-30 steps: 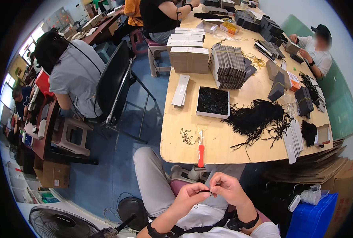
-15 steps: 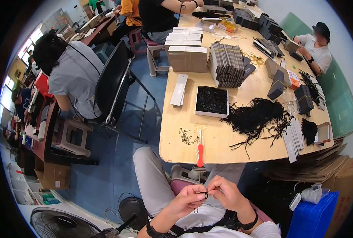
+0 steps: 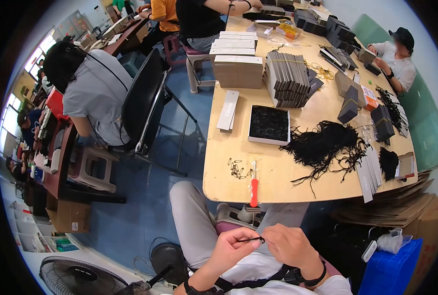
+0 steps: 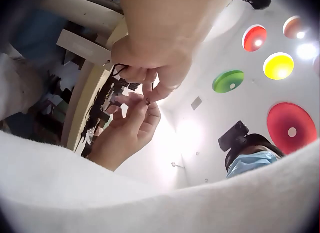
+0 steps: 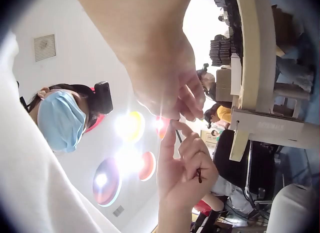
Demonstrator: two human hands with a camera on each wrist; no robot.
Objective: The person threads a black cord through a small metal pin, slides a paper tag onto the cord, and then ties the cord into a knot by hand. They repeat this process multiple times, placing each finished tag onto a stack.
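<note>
A thin black cord [image 3: 249, 239] lies across the fingertips of my left hand [image 3: 231, 250], pinched by thumb and forefinger above my lap. My right hand [image 3: 291, 250] meets it at the cord's right end, its fingertips together on a small dark knot or end. In the left wrist view, a cord loop [image 4: 119, 68] hangs by my left hand [image 4: 156, 62], and the fingertips of both hands meet at a tiny dark piece [image 4: 148, 101]. More cord [image 5: 199, 177] shows against the left palm in the right wrist view; the right fingers partly hide the contact point.
Ahead, the table [image 3: 219, 182] holds small metal clips [image 3: 236, 169], a red-handled tool [image 3: 254, 192], a box of black pieces [image 3: 269, 124], a black cord pile [image 3: 327, 147] and stacked cards [image 3: 238, 72]. A fan [image 3: 81, 275] stands at lower left.
The cord at the left fingertips, curled half a second ago, now lies straighter. My right hand has turned so more of its back shows. The head view has shifted slightly.
</note>
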